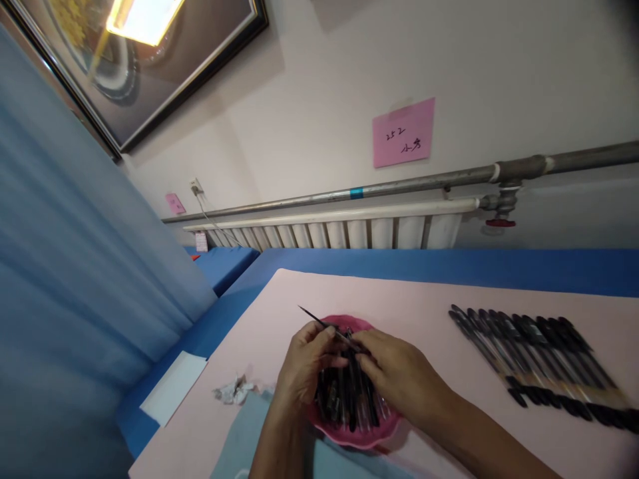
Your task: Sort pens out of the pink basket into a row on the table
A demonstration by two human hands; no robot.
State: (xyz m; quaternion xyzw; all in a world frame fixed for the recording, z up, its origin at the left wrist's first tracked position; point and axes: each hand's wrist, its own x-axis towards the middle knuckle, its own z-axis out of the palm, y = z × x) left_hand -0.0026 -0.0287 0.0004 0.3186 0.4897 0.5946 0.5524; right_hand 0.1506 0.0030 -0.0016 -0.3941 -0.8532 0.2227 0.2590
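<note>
Above a pink scalloped bowl (349, 438), my two hands hold a slim pen (341, 334) between them. Its thin, dark, pointed end sticks out up and to the left past my left fingers. My left hand (308, 359) pinches it near that end. The fingers of my right hand (394, 366) are closed around its other end, which they partly hide. Dark and clear pen parts (352, 392) fill the bowl below; I cannot make out each piece. To the right, several black-capped pens (539, 356) lie side by side in a slanted row.
Pale pink sheeting (409, 303) covers the blue table (319, 258). Left of the bowl are crumpled white paper (234, 390), a light blue cloth (244, 432) and a white sheet (174, 387). A blue curtain (74, 286) hangs at left; a radiator (344, 233) runs behind.
</note>
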